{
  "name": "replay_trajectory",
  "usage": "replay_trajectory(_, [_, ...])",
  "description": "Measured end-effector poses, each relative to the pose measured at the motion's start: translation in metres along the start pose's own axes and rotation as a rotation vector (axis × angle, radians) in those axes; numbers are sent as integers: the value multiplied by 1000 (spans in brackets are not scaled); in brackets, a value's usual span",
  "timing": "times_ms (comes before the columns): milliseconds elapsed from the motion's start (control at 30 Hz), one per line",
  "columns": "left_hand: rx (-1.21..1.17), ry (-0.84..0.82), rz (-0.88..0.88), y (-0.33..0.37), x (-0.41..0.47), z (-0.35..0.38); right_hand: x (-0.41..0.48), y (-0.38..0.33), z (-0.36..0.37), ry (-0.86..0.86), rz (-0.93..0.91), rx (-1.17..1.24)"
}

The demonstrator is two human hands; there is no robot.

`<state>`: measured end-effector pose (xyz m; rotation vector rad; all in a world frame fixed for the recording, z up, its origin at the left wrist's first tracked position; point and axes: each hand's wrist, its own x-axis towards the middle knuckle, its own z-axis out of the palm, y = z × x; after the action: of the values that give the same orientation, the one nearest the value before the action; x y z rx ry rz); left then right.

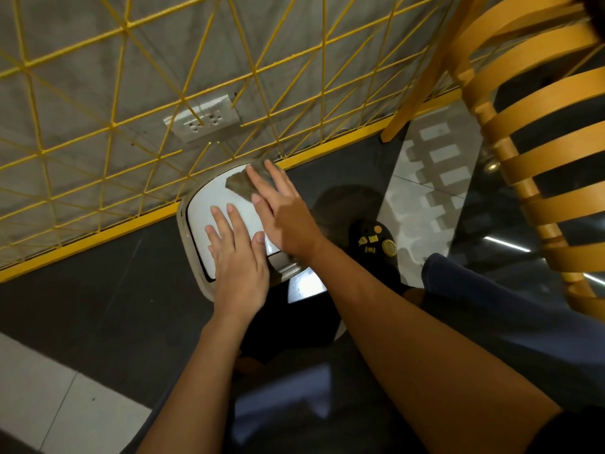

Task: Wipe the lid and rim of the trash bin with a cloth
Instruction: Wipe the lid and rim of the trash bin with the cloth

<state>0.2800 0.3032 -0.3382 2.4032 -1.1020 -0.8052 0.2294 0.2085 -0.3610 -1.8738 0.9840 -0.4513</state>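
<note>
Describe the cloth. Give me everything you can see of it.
The cloth is a small, dull grey-brown piece that looks like soft fabric, crumpled and with an uneven edge. It lies on the far corner of the bin's white lid. The right hand presses on it with straight fingers and covers its right part, so its full shape cannot be told. The left hand rests on the lid, apart from it.

The light is dim and warm, with pale patches of glare on the glossy dark floor point(98, 286) at right. Wide-angle distortion bows the yellow grid point(98, 239) and chair point(415, 93) near the edges. The right hand point(278, 211) is slightly smeared, and the bottom of the frame is soft.
</note>
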Motion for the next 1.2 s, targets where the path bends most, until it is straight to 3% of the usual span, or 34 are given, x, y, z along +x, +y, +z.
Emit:
replay_trajectory(200, [11, 12, -17, 0, 0, 2, 12, 6, -9, -92, 307, 316])
replay_trajectory(467, [22, 22, -31, 1, -1, 5, -31, 15, -14, -115, 365, 303])
replay_trajectory(600, [32, 34, -20, 1, -1, 4, -79, 25, -10, 101, 417, 366])
replay_trajectory(700, [39, 43, -2, 1, -3, 4, -99, 39, -13, 295, 566, 487])
replay_trajectory(833, [66, 62, -21, 3, -3, 4, -87, 53, -25, 395, 773, 701])
replay_trajectory(933, [51, 49, -35, 7, -1, 7, -73, 55, -26, 328, 809, 790])
replay_trajectory(1067, [93, 26, -44, 9, 0, 12, -71, 54, -10, 70, 767, 727])
replay_trajectory(1200, [133, 49, -15, 7, 0, 14, -62, 58, -14, 132, 758, 553])
